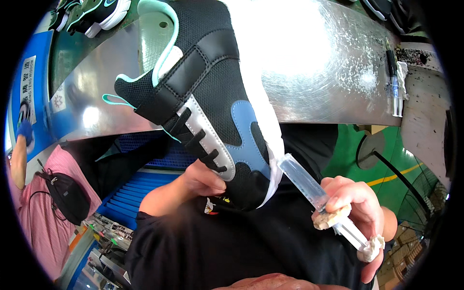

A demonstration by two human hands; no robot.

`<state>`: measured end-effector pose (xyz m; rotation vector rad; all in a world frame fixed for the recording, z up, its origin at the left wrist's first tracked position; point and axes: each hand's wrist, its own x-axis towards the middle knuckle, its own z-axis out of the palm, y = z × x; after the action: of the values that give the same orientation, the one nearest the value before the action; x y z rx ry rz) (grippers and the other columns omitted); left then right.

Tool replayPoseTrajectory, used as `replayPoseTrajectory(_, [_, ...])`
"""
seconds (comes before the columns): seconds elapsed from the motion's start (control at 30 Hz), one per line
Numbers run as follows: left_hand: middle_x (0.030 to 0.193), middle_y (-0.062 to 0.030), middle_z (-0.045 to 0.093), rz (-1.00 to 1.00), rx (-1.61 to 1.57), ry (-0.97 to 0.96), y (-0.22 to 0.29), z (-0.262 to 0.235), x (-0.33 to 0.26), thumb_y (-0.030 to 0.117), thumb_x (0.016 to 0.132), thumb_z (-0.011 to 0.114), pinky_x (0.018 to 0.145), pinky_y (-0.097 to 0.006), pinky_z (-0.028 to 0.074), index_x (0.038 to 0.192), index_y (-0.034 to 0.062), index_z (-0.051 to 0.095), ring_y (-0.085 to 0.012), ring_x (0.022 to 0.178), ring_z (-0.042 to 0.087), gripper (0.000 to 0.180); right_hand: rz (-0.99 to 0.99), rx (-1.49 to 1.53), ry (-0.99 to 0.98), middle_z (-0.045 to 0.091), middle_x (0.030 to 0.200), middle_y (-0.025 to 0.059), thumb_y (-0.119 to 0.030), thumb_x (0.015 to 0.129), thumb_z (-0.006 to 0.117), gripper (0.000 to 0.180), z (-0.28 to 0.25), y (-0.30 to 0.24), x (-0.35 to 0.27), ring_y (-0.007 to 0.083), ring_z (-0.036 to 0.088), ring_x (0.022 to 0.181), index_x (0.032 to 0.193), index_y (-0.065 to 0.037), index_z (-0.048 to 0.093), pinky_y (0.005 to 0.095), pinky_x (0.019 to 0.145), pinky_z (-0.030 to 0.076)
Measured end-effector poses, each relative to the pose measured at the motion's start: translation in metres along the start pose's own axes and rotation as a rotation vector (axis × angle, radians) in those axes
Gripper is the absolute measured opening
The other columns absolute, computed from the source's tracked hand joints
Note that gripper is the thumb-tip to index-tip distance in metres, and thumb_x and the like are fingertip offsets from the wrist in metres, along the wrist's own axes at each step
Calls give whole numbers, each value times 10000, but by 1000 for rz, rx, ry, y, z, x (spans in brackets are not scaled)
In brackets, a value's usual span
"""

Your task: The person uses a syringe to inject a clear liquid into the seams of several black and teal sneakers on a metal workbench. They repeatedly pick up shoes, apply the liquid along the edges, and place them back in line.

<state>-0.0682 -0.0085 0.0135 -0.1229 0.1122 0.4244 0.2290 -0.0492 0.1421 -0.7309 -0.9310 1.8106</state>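
A black sneaker (212, 72) with mint lining, a silver lace panel, a blue patch and a white sole is held up in front of me, tilted toe down. My left hand (203, 178) is closed around its toe end, partly hidden behind it. In my right hand (358, 205) is a clear plastic syringe (304, 182) with pale wrapping around its flange and plunger end. The fingers grip the flange, and the thumb end lies by the plunger. The syringe's front end meets the edge of the white sole near the toe; whether it touches I cannot tell.
A shiny metal table (314, 104) lies beyond the sneaker. On its right edge are a slim black-and-clear tube (393, 72) and white paper. More shoes (99, 17) stand at the far left. A co-worker in pink (43, 217) with a blue glove is at the left. A black stand (403, 179) rises at right.
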Motion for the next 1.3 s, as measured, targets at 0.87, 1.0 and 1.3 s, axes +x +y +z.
replayPoseTrajectory(0.87, [1222, -127, 575, 11, 224, -123, -26, 20, 148, -37, 804, 571, 1036, -426, 375, 1191, 34, 565, -288, 1182, 506, 393, -280, -570, 228, 543, 1020, 151, -636, 583, 756, 962, 11, -29, -84, 218, 529, 847, 1190, 45, 450, 314, 692, 361])
replayPoseTrajectory(1.0, [1138, -121, 622, 16, 222, -22, -25, 36, 158, -61, 824, 550, 1033, -425, 384, 1110, 16, 606, -241, 1125, 551, 302, -314, -734, 193, 537, 1075, 146, -656, 553, 761, 1004, 7, -18, -83, 219, 511, 853, 1224, 14, 433, 321, 698, 339])
replayPoseTrajectory(1.3, [1102, -109, 633, 59, 152, 10, -25, 53, 165, 1, 849, 596, 993, -388, 438, 1072, 2, 619, -212, 1058, 586, 224, -462, -1099, 209, 524, 1040, 156, -570, 609, 776, 868, 4, 5, -64, 228, 504, 736, 1185, -8, 450, 330, 610, 377])
